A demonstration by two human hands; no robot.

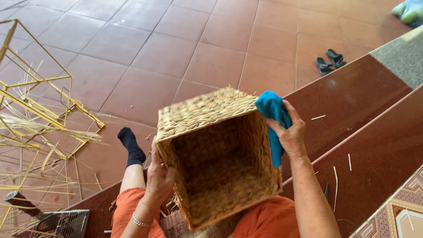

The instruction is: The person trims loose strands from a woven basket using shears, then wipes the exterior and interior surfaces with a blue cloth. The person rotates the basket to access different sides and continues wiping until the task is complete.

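Observation:
A square woven straw basket (207, 110) rests tilted on my lap, its open mouth facing me. My left hand (159, 176) grips the basket's left wall near the rim. My right hand (288, 132) holds a blue cloth (273, 119) pressed against the basket's upper right corner, the cloth hanging down over the rim. I sit on red stone steps in orange trousers, one leg in a black sock (131, 147) stretched out on the tiled floor.
Yellow metal frames (39, 88) and loose straw (35, 132) lie at the left. A wire cage (61, 224) stands at the bottom left. A pair of dark sandals (329, 61) sits on the tiles at the upper right. Straw bits dot the steps (379, 145).

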